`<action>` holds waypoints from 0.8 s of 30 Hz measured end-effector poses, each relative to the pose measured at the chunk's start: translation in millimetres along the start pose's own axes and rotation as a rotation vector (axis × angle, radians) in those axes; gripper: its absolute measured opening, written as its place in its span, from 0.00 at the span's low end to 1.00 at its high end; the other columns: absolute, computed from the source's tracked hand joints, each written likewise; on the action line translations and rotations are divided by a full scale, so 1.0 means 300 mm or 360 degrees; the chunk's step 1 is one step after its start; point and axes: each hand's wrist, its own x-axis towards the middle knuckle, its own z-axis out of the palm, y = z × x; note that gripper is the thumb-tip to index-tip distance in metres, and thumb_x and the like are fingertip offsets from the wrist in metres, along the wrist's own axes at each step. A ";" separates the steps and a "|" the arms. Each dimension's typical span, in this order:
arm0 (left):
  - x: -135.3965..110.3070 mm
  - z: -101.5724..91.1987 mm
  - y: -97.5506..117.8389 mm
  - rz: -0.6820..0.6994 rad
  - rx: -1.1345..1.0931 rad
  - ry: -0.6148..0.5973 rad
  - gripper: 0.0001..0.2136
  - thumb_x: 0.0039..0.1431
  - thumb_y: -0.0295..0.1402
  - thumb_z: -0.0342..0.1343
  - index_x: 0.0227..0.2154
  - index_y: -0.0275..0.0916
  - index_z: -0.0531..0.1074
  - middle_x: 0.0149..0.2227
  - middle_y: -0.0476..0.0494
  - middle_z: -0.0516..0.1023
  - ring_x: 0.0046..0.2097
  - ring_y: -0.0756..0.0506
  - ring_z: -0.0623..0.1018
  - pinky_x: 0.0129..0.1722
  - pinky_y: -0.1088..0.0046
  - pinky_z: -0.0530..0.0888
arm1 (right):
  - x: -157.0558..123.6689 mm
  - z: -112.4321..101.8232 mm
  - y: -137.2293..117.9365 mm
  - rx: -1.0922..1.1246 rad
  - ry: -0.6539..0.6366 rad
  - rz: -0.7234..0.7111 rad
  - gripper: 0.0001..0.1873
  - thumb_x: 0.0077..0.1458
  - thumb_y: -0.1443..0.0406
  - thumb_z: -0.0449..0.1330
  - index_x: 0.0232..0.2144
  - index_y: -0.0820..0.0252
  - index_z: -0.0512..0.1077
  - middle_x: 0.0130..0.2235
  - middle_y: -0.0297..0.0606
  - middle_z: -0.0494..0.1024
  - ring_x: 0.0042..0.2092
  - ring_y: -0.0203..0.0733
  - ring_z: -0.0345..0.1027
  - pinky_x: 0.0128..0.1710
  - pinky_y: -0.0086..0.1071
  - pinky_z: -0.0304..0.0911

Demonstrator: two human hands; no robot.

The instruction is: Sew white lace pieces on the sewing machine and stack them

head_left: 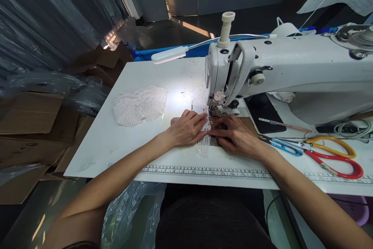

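In the head view, the left hand [188, 127] lies palm down on the white sewing table [116, 146], its fingers stretched out over a white lace strip [202, 148] rather than curled into a grip. The right hand [237, 135] is just to the right, fingers partly spread and bent, the index fingertip reaching the strip's right edge; whether it pinches the lace, I cannot tell. The strip runs from the presser foot [210, 111] of the white sewing machine [285, 58] toward the near side, between the two hands, its fringed end spread on the table.

Farther left, a fringed lace piece [141, 105] lies flat, well apart from the left hand. A white lamp [169, 55] on a flexible neck lights the table beyond the hands. A printed ruler scale [204, 173] follows the near edge. On the right are scissors [358, 168] with orange and red handles, blue thread snips [296, 152] touching or just beside their blades, and a slim pen-like stick [288, 125]. Cardboard boxes [26, 148] stand left of the table.
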 end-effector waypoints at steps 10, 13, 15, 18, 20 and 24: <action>0.057 -0.043 -0.046 0.0023 0.0030 -0.0117 0.21 0.68 0.40 0.46 0.57 0.34 0.69 0.62 0.32 0.68 0.50 0.36 0.70 0.50 0.56 0.64 | 0.010 0.031 0.014 -0.0028 0.0160 0.0086 0.18 0.63 0.64 0.54 0.51 0.51 0.78 0.49 0.47 0.72 0.53 0.52 0.64 0.54 0.51 0.66; 0.048 -0.036 -0.050 -0.0051 -0.0140 -0.0036 0.21 0.68 0.41 0.47 0.58 0.37 0.68 0.62 0.34 0.68 0.50 0.37 0.71 0.51 0.55 0.64 | 0.009 0.031 0.020 -0.0036 0.0158 0.0074 0.17 0.63 0.63 0.55 0.51 0.51 0.78 0.49 0.47 0.72 0.53 0.52 0.65 0.54 0.52 0.66; 0.041 -0.029 -0.046 -0.0075 -0.0199 -0.0003 0.21 0.68 0.42 0.48 0.59 0.38 0.68 0.63 0.34 0.68 0.51 0.37 0.71 0.52 0.54 0.64 | 0.008 0.030 0.024 -0.0031 0.0155 0.0068 0.17 0.63 0.63 0.55 0.51 0.51 0.78 0.49 0.47 0.72 0.52 0.52 0.65 0.54 0.52 0.67; 0.035 -0.017 -0.040 -0.0082 -0.0205 0.0014 0.22 0.67 0.42 0.49 0.59 0.37 0.67 0.64 0.33 0.66 0.54 0.35 0.70 0.53 0.52 0.63 | 0.006 0.031 0.027 -0.0001 0.0164 0.0062 0.17 0.63 0.63 0.55 0.51 0.52 0.77 0.49 0.48 0.73 0.52 0.52 0.66 0.53 0.52 0.67; 0.035 -0.010 -0.038 -0.0079 -0.0184 0.0014 0.23 0.67 0.42 0.48 0.59 0.36 0.66 0.64 0.32 0.66 0.55 0.35 0.69 0.54 0.51 0.62 | 0.005 0.032 0.028 0.0020 0.0178 0.0062 0.17 0.63 0.63 0.55 0.51 0.53 0.77 0.49 0.48 0.73 0.52 0.52 0.66 0.54 0.52 0.67; 0.035 -0.001 -0.038 -0.0078 -0.0124 0.0002 0.24 0.67 0.43 0.48 0.59 0.34 0.66 0.65 0.32 0.65 0.56 0.35 0.69 0.57 0.51 0.60 | 0.005 0.035 0.029 0.0034 0.0191 0.0065 0.17 0.63 0.63 0.55 0.50 0.54 0.78 0.49 0.47 0.72 0.52 0.51 0.66 0.54 0.51 0.67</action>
